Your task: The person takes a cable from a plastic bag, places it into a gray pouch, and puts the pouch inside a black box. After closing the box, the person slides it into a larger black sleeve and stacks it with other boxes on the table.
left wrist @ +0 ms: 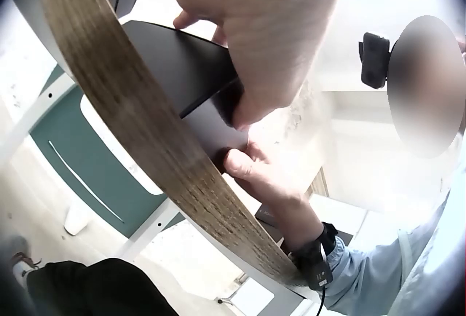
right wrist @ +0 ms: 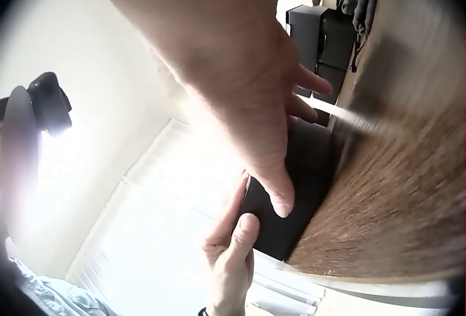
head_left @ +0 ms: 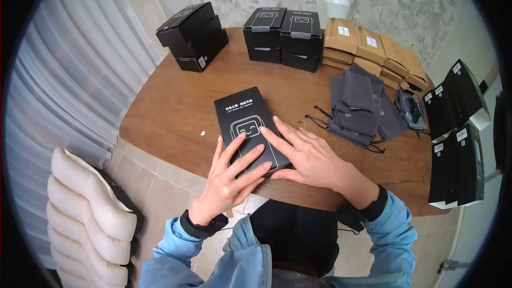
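Note:
A black box (head_left: 228, 122) with white print and a smiling-face drawing lies slightly tilted near the table's front edge. My left hand (head_left: 226, 180) rests on its top with fingers spread. Along the right side, my right hand (head_left: 314, 159) touches the box with extended fingers, its thumb by the near end. The left wrist view has the box's dark side (left wrist: 178, 65) under my left hand (left wrist: 269, 36), both thumbs close to its end. In the right wrist view, my right hand (right wrist: 240, 90) is beside the box (right wrist: 309, 159); the fingers' far parts are partly hidden.
Stacked black boxes stand at the table's back left (head_left: 194, 40) and back middle (head_left: 282, 37). Brown cartons (head_left: 368, 48) are at the back right, grey drawstring pouches (head_left: 357, 101) in front of them. More black boxes (head_left: 457, 133) line the right edge. A small white scrap (head_left: 202, 133) lies left.

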{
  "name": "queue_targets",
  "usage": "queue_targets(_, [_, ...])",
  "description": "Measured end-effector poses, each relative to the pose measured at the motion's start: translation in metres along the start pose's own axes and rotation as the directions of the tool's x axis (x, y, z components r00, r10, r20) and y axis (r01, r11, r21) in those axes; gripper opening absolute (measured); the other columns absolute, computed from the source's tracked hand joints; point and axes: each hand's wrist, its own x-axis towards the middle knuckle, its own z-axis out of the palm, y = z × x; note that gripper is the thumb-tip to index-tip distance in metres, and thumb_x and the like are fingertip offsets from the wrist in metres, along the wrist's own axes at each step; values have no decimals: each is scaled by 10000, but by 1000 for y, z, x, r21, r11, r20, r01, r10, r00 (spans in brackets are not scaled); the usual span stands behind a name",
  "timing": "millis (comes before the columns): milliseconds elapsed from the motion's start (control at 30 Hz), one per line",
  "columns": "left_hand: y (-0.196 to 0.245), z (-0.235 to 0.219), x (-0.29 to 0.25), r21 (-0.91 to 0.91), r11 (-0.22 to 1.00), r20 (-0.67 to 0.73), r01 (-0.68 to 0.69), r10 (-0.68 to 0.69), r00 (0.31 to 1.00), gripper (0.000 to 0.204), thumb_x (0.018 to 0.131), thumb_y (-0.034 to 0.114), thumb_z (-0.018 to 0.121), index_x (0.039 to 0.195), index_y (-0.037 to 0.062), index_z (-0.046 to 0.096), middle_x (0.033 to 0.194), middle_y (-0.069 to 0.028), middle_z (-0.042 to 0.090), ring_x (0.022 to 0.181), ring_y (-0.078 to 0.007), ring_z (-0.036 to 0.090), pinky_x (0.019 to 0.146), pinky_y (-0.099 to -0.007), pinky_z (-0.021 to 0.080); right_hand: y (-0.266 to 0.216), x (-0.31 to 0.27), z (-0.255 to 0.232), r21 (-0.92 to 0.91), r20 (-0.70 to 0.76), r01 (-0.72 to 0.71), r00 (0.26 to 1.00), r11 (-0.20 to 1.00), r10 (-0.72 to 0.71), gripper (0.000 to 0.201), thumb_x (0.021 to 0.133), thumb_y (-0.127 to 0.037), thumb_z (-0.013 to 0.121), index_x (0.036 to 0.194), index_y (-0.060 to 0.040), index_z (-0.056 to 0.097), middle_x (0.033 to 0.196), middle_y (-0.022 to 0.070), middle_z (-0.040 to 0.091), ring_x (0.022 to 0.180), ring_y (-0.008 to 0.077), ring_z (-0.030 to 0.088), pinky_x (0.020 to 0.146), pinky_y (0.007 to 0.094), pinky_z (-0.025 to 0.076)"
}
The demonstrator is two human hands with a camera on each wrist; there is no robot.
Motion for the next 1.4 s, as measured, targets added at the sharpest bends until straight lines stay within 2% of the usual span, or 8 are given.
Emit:
queue_targets(100, [0,-3,2,-14,1000,3,25,-25,1000,425,716,122,730,1126,225,683,1371,-172,455,1343,-388,289,1072,-585,228,0,1,-2,-171,-95,92,990,981,-109,929,717,-390,746,1462,-167,239,1454,247,285,1180,458,470,964,462,423])
queue_targets(167, [-4,-5,-1,-253,950,-123,185,-221,968,383,716,94,721,1082,204,706,1400,-177,419,1342,-406,279,1087,-528,231,0,1,-10,60,72,12,997,998,-16,941,729,-386,731,1472,-153,202,1452,246,286,1181,446,472,963,463,420])
queue_targets(300, [-4,-12,-16,-292,795,-194,531,-593,781,407,719,120,749,1120,159,688,1478,-218,243,1356,-381,273,1076,-426,287,2,8,-2,305,155,-24,988,952,-24,946,800,-362,668,1490,-159,52,1428,254,331,1238,425,430,1062,494,315])
queue_targets(433, [18,-9,2,-137,727,-247,673,-683,687,734,623,257,846,1278,101,553,1468,-262,196,1341,-381,299,1063,-453,312,3,20,11,287,235,52,964,957,-123,932,826,-367,639,1488,-150,21,1409,254,361,1265,384,417,1102,573,195])
queue_targets(667, [-45,-18,19,-120,705,-168,699,-709,685,844,562,268,838,1308,83,490,1225,-239,392,1125,-387,490,949,-406,444,13,9,-2,269,127,-13,992,963,-22,623,814,-330,645,1313,-4,462,1375,216,432,1257,344,441,1074,397,332])
queue_targets(1100, [-175,-4,93,-68,653,-45,754,-757,651,913,539,412,812,1322,70,492,1171,-263,397,1104,-392,458,953,-397,437,29,-5,-21,167,60,-77,996,983,68,498,831,-320,648,1216,-15,565,1340,180,486,1246,316,463,1028,383,388])
queue_targets(1167, [-195,10,95,150,685,-159,713,-695,701,893,553,428,820,1315,87,501,1223,-262,359,1164,-405,395,978,-418,414,33,-10,-35,147,1,-149,989,978,150,477,831,-295,623,1205,-5,568,1329,193,491,1242,319,465,1021,393,394])
queue_targets(1400, [-209,21,110,286,711,-299,642,-570,765,617,683,365,791,1204,94,602,1219,-240,367,1155,-412,383,915,-440,443,66,-36,-66,22,-257,-205,945,978,204,369,835,-242,630,1116,-2,621,1227,202,567,1203,321,505,968,398,437])
